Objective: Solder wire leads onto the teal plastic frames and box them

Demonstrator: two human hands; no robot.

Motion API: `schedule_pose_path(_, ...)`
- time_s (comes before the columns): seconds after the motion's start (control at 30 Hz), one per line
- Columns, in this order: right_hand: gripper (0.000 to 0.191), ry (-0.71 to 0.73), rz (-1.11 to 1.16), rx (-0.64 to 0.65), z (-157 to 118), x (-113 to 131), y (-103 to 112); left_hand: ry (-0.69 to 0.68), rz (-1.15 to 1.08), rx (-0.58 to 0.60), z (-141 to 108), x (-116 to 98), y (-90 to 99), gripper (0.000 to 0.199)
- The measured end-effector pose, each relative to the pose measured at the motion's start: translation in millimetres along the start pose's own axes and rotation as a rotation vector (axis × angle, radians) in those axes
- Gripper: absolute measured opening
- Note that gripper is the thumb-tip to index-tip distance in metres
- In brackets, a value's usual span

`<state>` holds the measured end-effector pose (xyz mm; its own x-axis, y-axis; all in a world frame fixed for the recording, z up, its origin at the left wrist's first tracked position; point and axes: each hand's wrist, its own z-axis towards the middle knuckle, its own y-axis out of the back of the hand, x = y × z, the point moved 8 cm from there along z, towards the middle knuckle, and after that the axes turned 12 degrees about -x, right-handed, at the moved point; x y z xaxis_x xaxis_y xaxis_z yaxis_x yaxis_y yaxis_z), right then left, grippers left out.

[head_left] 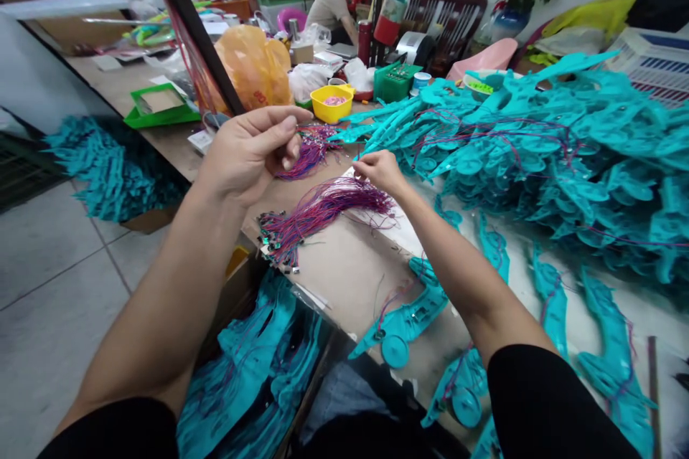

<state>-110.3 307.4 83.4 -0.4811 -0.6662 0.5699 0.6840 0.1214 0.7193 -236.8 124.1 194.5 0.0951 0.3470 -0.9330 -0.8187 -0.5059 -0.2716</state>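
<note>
My left hand (250,150) is raised over the table's left side, thumb and forefinger pinched together; anything between them is too fine to make out. Lower and to the right, my right hand (380,171) is also closed in a pinch, its hold too small to name. Between and below the hands lies a bundle of red and blue wires (344,204), with small connectors (277,237) at its near end. A second wire bundle (309,154) lies just behind my left fingers. Under my right forearm rests a turquoise plastic part (412,323) with a wire on it.
A large heap of turquoise parts (538,136) covers the right side. More fill a box (242,366) below the table edge. A yellow bowl (332,104), a green box (395,81) and an orange bag (250,68) stand behind. A person (331,7) sits at the back.
</note>
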Motion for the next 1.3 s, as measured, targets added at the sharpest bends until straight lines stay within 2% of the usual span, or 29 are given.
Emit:
schedule_pose_path(0.07,0.029,-0.046,0.052,0.0,0,-2,3,0.028,0.017,0.003,-1,9,1.1,0.016)
schedule_pose_path(0.17,0.023,-0.097,0.058,-0.004,1,-8,8,0.102,0.077,0.021,-3,30,0.4,0.004)
schedule_pose_path(0.3,0.02,-0.115,0.079,-0.004,8,-15,15,0.155,0.086,-0.001,-4,48,2.5,0.012)
schedule_pose_path(0.53,0.027,-0.161,0.139,0.069,12,-23,12,0.158,0.091,-0.014,-1,48,8.1,0.009)
schedule_pose_path(0.77,0.033,-0.132,0.166,0.141,6,-15,7,0.154,0.074,-0.019,-4,45,13.0,0.004)
schedule_pose_path(0.97,0.028,-0.099,0.199,0.228,6,-8,10,0.12,0.051,0.007,-1,43,18.1,0.006)
schedule_pose_path(1.17,0.028,-0.091,0.304,0.209,5,-2,17,0.072,0.007,0.039,7,45,27.0,0.016)
schedule_pose_path(1.3,0.023,-0.115,0.271,0.201,6,-2,16,0.051,0.01,0.014,12,47,35.8,0.02)
